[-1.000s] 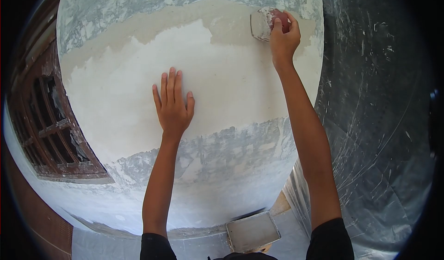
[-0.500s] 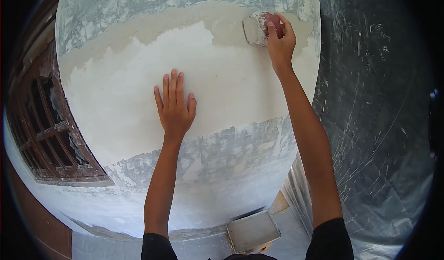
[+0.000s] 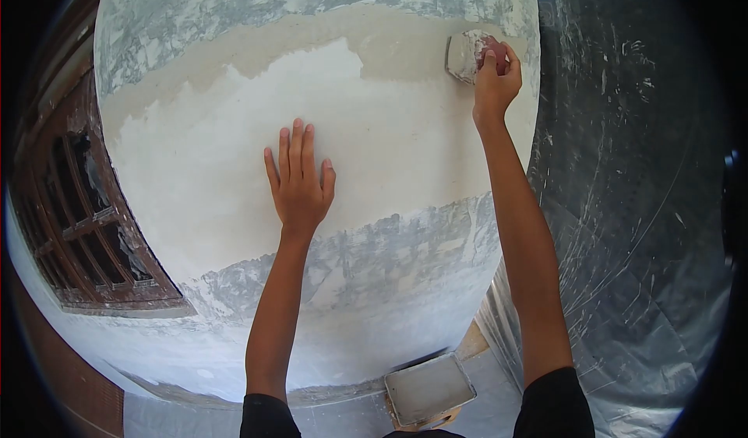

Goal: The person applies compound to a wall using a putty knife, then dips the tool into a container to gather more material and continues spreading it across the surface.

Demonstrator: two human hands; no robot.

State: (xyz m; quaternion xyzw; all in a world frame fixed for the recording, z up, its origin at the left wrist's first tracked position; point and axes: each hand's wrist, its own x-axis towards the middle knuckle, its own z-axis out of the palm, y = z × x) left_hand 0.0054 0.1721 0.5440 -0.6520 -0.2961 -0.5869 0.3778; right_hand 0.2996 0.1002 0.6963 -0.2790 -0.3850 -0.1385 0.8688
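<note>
My right hand (image 3: pixel 499 84) grips the dark red handle of a putty knife (image 3: pixel 466 55) near the wall's upper right. Its wide blade, crusted with filler, lies against a damp beige band of filler (image 3: pixel 401 47). Lower and to the left, my left hand (image 3: pixel 301 185) rests on the pale, smooth part of the wall (image 3: pixel 389 142) with its fingers spread, holding nothing. Mottled grey patches of the wall show above and below the pale area.
A brown wooden window frame with bars (image 3: pixel 97 224) is set in the wall at the left. Dark plastic sheeting (image 3: pixel 639 165), splashed with white, hangs at the right. Below, a shallow rectangular tray (image 3: pixel 430 390) stands near the wall's foot.
My right hand has moved the putty knife to the right and slightly down, leaving more smooth beige filler behind the blade. My left hand has hardly shifted.
</note>
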